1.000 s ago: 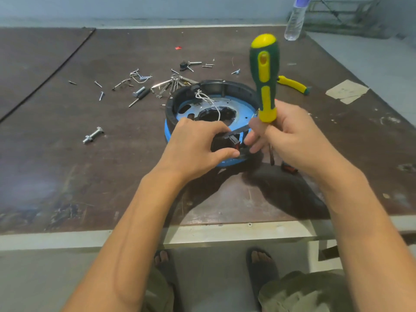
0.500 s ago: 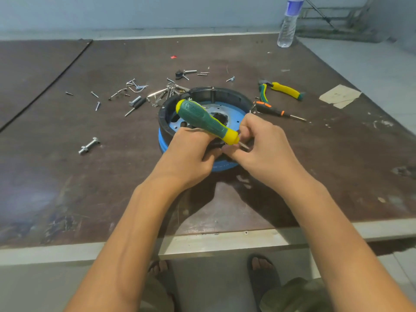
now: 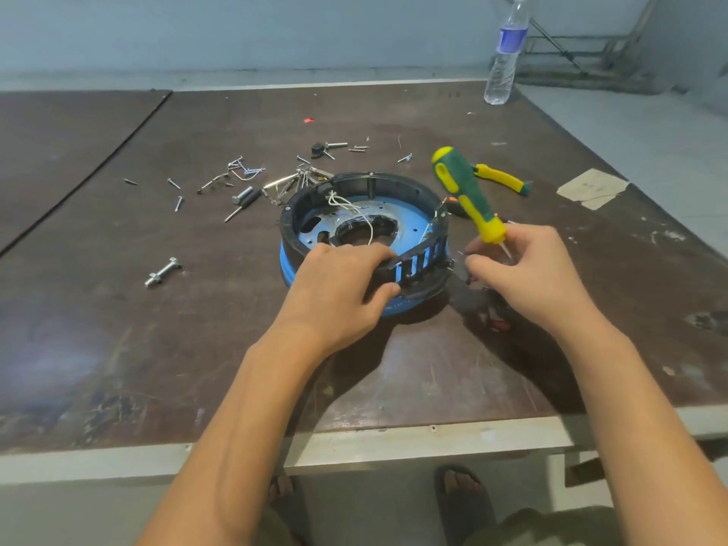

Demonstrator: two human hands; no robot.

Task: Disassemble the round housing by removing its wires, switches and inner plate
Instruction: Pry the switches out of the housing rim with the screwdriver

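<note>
The round housing (image 3: 364, 182) sat near the middle of the table (image 3: 118, 309). The left hand (image 3: 338, 285) gripped its near rim, fingers curled over the slotted wall, apparently to steady it. The right hand (image 3: 528, 277) held the screwdriver (image 3: 463, 187) handle-up, probably to free its fingertips to work at the housing's right side; what they touched was hidden. White wires (image 3: 348, 206) lay over the inner plate (image 3: 407, 220).
</note>
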